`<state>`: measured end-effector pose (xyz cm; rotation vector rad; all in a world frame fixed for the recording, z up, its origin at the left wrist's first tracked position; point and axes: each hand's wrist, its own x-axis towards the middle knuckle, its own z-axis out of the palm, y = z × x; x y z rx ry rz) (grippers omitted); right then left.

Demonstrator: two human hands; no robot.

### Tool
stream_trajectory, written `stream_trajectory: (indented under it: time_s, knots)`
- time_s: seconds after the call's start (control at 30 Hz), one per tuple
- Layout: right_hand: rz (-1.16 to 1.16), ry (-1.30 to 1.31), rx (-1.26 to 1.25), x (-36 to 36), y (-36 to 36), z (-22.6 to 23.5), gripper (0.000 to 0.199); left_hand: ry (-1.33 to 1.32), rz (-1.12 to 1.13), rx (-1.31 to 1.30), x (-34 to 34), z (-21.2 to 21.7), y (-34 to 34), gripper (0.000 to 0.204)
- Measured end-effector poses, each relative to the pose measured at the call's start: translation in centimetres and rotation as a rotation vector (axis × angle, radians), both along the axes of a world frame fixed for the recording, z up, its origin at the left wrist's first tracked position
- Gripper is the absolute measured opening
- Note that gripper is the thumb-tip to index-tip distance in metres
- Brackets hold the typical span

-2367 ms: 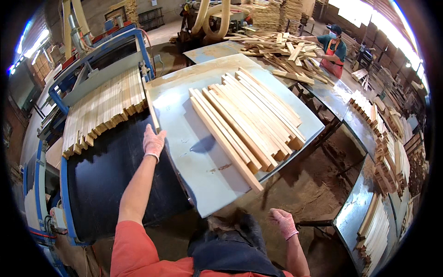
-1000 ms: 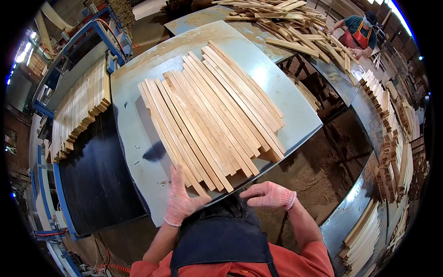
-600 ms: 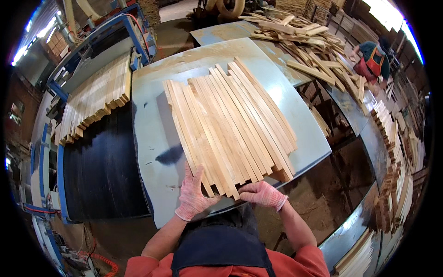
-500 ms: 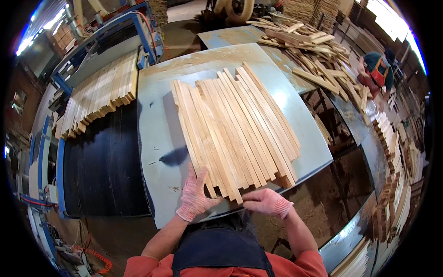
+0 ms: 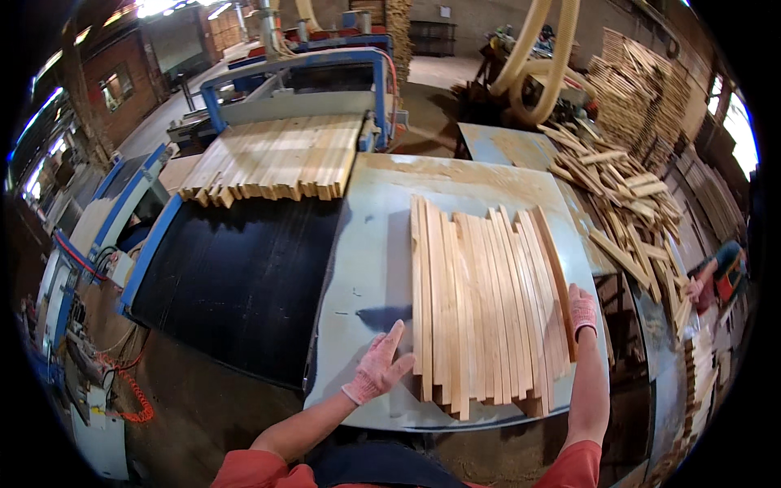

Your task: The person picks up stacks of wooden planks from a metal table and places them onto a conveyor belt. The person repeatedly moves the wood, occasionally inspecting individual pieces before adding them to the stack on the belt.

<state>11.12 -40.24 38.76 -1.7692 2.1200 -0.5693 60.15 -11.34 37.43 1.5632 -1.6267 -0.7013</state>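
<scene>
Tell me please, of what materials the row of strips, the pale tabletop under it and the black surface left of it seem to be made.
Strips: wood, apparently uncoated; pale tan tones with grain-like streaks.
Tabletop: probably sheet metal, perhaps painted; smooth, blue-grey, softly shiny.
Black surface: perhaps a rubber or plastic belt; smooth, dark, faintly glossy, so uncertain.

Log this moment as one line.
left hand: open, beside wooden strips | right hand: at rightmost strip | strips: side by side on pale table
</scene>
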Motion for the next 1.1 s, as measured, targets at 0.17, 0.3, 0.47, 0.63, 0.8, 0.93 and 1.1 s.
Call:
stream_trajectory:
  time_s: [0.17,0.3,0.47,0.63,0.8,0.93,1.1]
  knots:
    - [-0.159,0.080,0.128,0.8,-3.1,-4.1,0.054,-0.016,0.055,0.102,3.0,-2.1,-4.7,0.087]
    - [-0.102,0.003,0.043,4.3,-1.2,-2.3,0.054,-0.060,0.123,0.143,3.4,-2.8,-6.7,0.090]
    - [-0.044,-0.044,0.035,6.4,2.0,1.3,0.053,-0.163,0.125,0.171,2.1,-2.5,-7.7,0.091]
    - [-0.105,-0.010,-0.022,3.5,0.4,-4.1,0.056,-0.200,0.105,0.143,1.1,-3.2,-8.8,0.092]
    - [-0.106,-0.091,0.026,9.1,5.9,-1.9,0.059,-0.080,0.136,0.143,3.1,-4.0,-7.0,0.091]
    - [0.087,-0.130,0.013,10.1,9.7,-2.4,0.058,-0.080,0.126,0.186,6.6,-3.9,-3.0,0.096]
    - [0.067,-0.164,0.124,10.9,12.1,-2.0,0.070,-0.026,0.091,0.130,7.9,-3.5,0.5,0.099]
